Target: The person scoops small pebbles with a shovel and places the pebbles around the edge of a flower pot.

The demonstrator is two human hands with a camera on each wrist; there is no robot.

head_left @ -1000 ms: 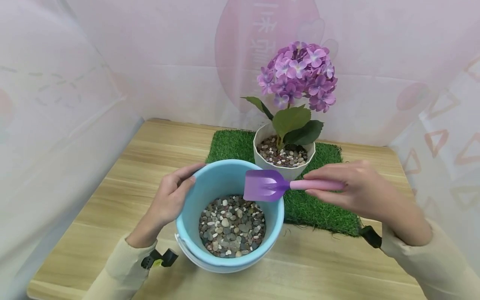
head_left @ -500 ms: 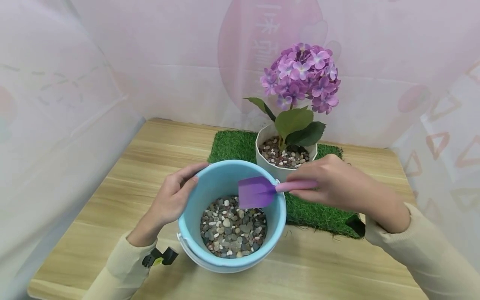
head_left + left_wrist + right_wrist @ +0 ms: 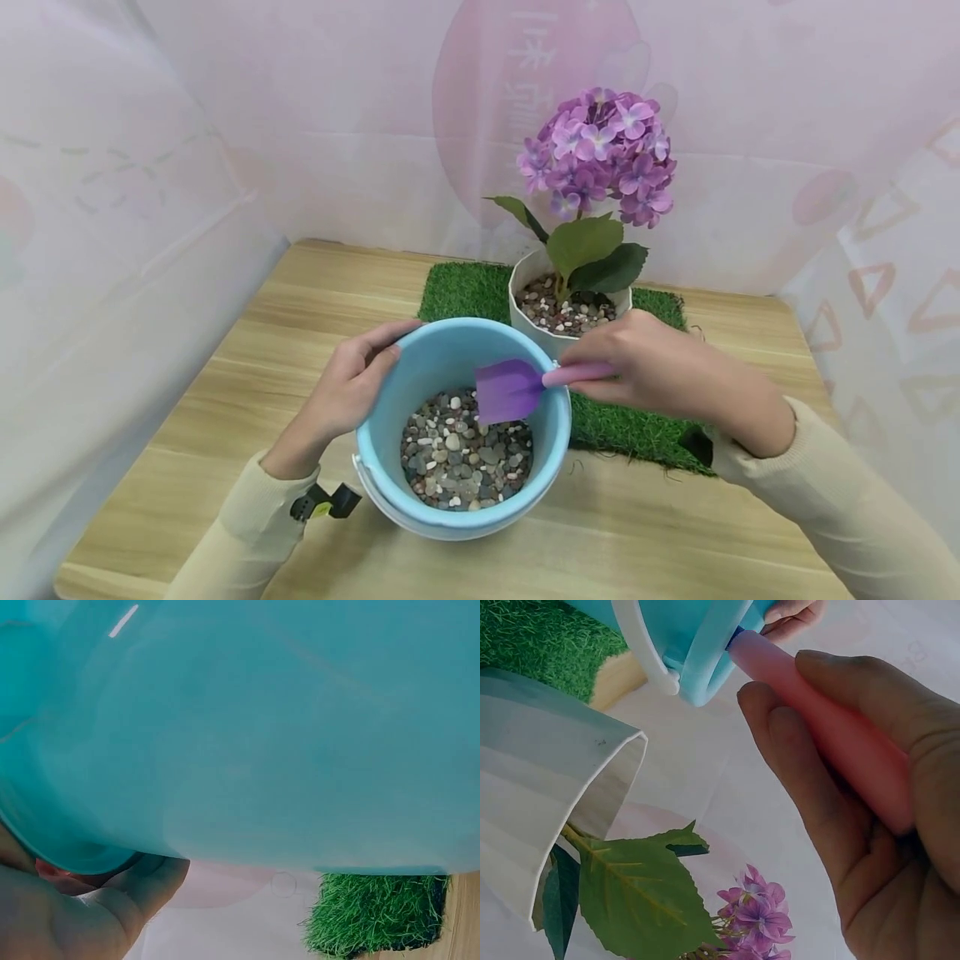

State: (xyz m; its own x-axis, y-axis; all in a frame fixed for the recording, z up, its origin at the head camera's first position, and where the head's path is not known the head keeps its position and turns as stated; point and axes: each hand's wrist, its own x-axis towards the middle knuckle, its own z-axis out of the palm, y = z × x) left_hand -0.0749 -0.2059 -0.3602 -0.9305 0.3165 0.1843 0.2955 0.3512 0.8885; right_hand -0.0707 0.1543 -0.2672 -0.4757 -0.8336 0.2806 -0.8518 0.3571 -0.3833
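Observation:
A light blue bucket (image 3: 384, 479) stands on the table with a layer of mixed pebbles (image 3: 465, 458) at its bottom. My left hand (image 3: 348, 379) grips its left rim, thumb on the near side and fingers along the outside; the left wrist view shows mostly the bucket wall (image 3: 285, 742). In my right hand (image 3: 645, 362) is a small shovel, held by its pink handle (image 3: 825, 724) between thumb and fingers. The purple blade (image 3: 510, 392) hangs inside the bucket, above the pebbles at the right, tilted down; no pebbles show on it.
Behind the bucket, a white pot (image 3: 525, 304) holds a purple hydrangea (image 3: 600, 158) and pebbles. It stands on a green turf mat (image 3: 630, 429). The wooden table (image 3: 247, 358) has pale printed cloth (image 3: 337, 167) round its back and sides.
My right hand has moved left and the shovel with it, its blade lowering and tilting down into the bucket. My left hand keeps its grip on the rim.

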